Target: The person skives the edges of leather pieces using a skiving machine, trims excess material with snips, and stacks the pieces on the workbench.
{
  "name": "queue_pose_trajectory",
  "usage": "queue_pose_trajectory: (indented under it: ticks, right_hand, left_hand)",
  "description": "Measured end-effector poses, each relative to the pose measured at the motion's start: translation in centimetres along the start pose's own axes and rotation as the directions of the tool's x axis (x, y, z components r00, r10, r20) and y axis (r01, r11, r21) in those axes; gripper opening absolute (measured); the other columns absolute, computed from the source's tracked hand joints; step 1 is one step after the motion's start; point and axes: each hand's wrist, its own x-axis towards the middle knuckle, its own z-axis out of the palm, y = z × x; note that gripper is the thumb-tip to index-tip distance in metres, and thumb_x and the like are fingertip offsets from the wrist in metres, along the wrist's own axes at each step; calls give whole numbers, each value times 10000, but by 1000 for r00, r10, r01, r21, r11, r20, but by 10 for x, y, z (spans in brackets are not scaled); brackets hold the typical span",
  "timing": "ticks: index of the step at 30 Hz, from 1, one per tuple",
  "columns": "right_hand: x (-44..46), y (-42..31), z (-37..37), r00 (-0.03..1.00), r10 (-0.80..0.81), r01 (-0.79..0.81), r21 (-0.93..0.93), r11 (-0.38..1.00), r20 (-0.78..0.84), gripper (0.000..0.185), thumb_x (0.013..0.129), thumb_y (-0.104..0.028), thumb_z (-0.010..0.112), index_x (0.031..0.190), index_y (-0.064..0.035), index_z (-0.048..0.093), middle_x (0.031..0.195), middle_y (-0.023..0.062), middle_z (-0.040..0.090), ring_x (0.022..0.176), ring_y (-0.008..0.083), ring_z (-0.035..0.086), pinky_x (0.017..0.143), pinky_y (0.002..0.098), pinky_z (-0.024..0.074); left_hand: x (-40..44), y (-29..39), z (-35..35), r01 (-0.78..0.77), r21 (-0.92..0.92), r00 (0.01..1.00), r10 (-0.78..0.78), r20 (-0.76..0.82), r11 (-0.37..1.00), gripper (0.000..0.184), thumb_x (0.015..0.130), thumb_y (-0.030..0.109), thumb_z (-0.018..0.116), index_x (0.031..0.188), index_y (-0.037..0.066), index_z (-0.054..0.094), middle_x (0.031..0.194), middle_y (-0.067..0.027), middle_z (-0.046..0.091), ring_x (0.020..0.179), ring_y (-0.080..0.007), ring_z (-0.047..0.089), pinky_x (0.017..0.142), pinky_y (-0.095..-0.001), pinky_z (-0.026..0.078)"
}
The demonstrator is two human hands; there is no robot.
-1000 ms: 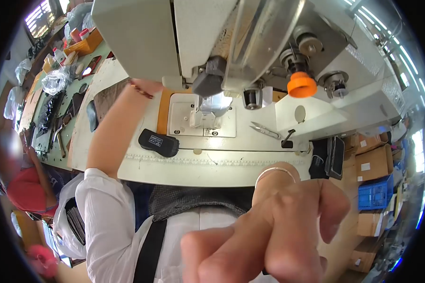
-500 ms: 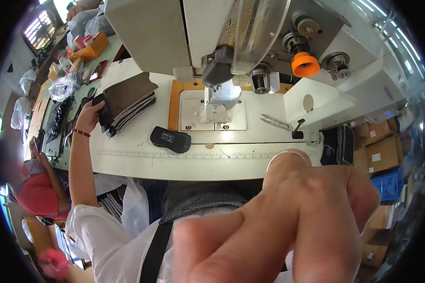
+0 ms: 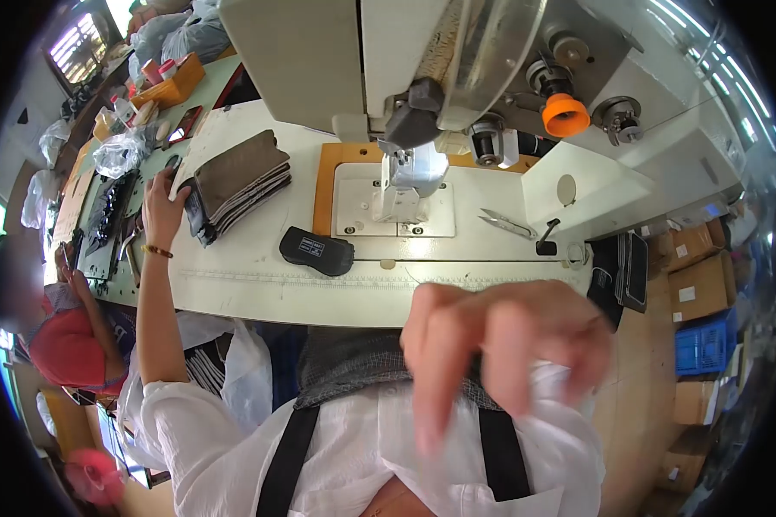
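My left hand (image 3: 162, 214) is at the left end of a stack of dark brown and black fabric pieces (image 3: 240, 177) on the sewing machine's table. Its thumb is apart from the fingers and close to the stack's edge; I see nothing gripped. A single black padded piece (image 3: 317, 252) with a small white printed label lies in front of the machine's needle area. My right hand (image 3: 509, 345) hangs blurred in the air over the table's front edge. Its fingers point down, spread apart, with nothing visible in them.
The sewing machine head (image 3: 418, 177) overhangs the white table (image 3: 250, 289). Metal tweezers (image 3: 507, 223) lie right of the sewing plate. More black pieces (image 3: 619, 269) sit at the right end. A co-worker in red (image 3: 73, 345) sits at left. Cardboard boxes (image 3: 698, 280) and a blue crate (image 3: 705, 345) stand at right.
My right hand has drawn away from the camera and toward the table edge. My left hand, earlier holding a black edge of the stack, now has its fingers beside it. The view shifted slightly.
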Motion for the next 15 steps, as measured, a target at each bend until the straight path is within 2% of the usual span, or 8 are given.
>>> queue_pose_trajectory:
  ticks: [1,2,4,6,7,9,12,15]
  right_hand:
    - [-13,-1,-5,995,102,-103,-54,993,-16,139,936,-152,574,1010,-35,562,1167,185,606,1110,253,557,965,389,431]
    - [-29,2,10,939,230,-268,-121,956,-257,117,933,-138,614,973,-31,587,1067,108,643,984,212,604,908,364,463]
    - [-69,21,9,791,464,-573,-217,790,-400,65,907,-79,635,943,-29,613,952,59,650,856,170,611,811,335,490]
    - [-106,38,21,674,522,-730,-363,580,-523,67,890,-40,651,957,-30,650,905,57,632,764,167,597,715,308,485]
    - [-127,43,24,649,510,-748,-353,562,-565,67,890,-40,651,957,-30,650,905,57,632,764,167,597,715,308,485]
    - [-174,46,42,518,644,-854,-295,428,-564,88,897,-58,661,985,-50,666,887,50,613,773,160,598,723,304,488]
    - [-233,28,75,491,619,-856,-205,475,-613,93,913,-79,651,988,-42,691,888,67,680,754,188,629,689,328,496]
    - [-276,9,113,347,600,-909,-101,404,-721,123,926,-94,645,1020,-41,705,961,68,726,815,197,673,729,304,522]
  left_hand:
    - [-10,29,-19,-41,-12,996,40,-81,999,388,836,110,755,1205,59,647,1084,-154,602,1023,-349,614,897,-420,502]
    - [-19,42,-28,-40,-13,995,39,-88,999,388,836,110,755,1205,59,647,1084,-154,602,1023,-349,614,897,-420,502]
    - [-32,64,-38,-337,-96,933,318,-168,937,363,811,73,746,1160,46,649,1087,-164,604,1062,-366,586,929,-420,482]
    - [-50,95,-48,-404,-237,915,394,-89,883,341,783,30,736,1114,39,655,1098,-170,600,1073,-376,573,941,-430,471]
    - [-61,113,-50,-439,-283,896,438,-69,853,332,773,13,733,1096,38,661,1100,-163,605,1064,-376,579,940,-435,471]
    - [-85,146,-47,-516,-382,835,550,-23,766,318,748,-13,738,1055,43,675,1094,-150,620,1049,-373,595,935,-448,476]
    - [-109,175,-31,-687,-438,653,757,-21,580,307,703,-28,763,989,62,697,1083,-138,645,1037,-364,624,920,-453,495]
    - [-124,194,-6,-558,-665,586,803,108,497,322,696,0,802,996,84,719,1098,-138,654,1083,-350,633,1040,-522,429]
